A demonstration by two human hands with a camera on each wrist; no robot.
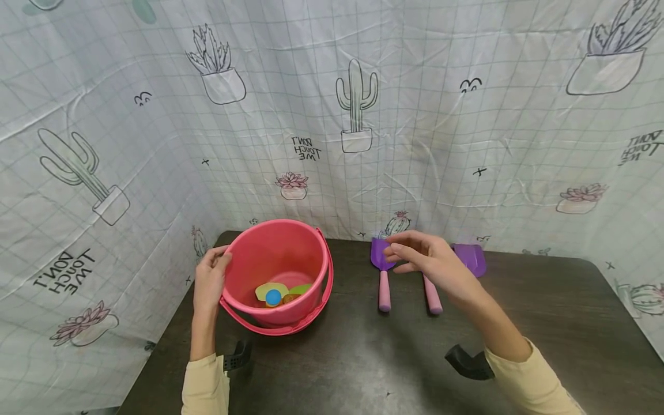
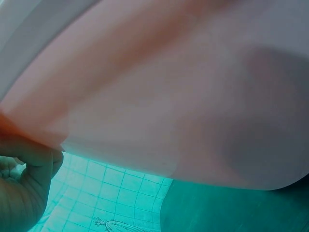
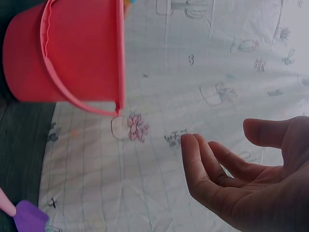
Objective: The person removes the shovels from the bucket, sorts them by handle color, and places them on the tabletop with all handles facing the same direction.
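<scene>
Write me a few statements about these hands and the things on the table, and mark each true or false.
1. The left hand holds the rim of the pink bucket. True.
2. The bucket's handle arches above its opening. False: the handle hangs down outside the bucket.
3. A round blue thing lies inside the bucket. True.
4. The right hand grips a shovel. False: the right hand holds nothing.
5. A purple shovel with a pink handle lies on the table. True.
</scene>
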